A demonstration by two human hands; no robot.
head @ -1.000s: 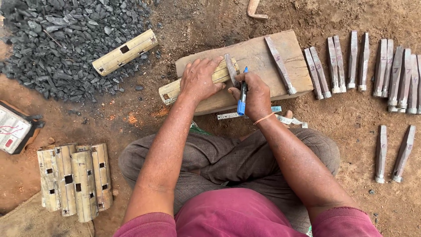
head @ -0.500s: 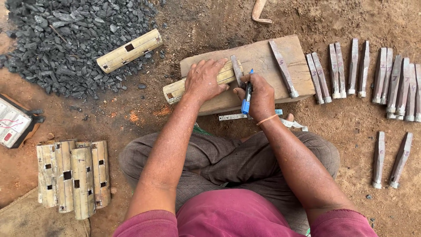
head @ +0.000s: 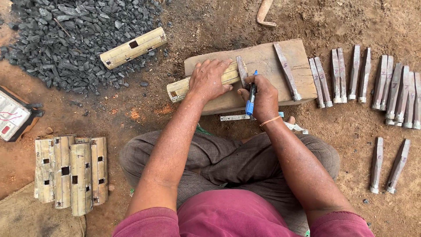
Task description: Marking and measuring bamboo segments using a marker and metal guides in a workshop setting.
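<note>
left hand: mine, fingers spread flat, pressing the bamboo piece onto the wood block
right hand: mine, closed around a blue marker, tip up by the metal blade lying across the bamboo
bamboo position: on the front left of the block, left end sticking out past the block's edge, slot end visible
risk 1: bamboo is round, so I judge it could roll under my palm if pressure eases; any mark would smear or land off
risk 2: metal blade rests loose on the bamboo, right beside my thumb; a nudge could slide it off or skew it
risk 3: second blade lies diagonal on the block, near my right knuckles; a wide wrist sweep could knock it onto the dirt
edges: block front edge is just ahead of my right wrist; tape measure lies on the ground below it
room right: row of metal pieces starts just beside the block, tight
room left: bare dirt between block and charcoal pile, more room there
also: bamboo stack by my left knee, well apart from the work
</note>
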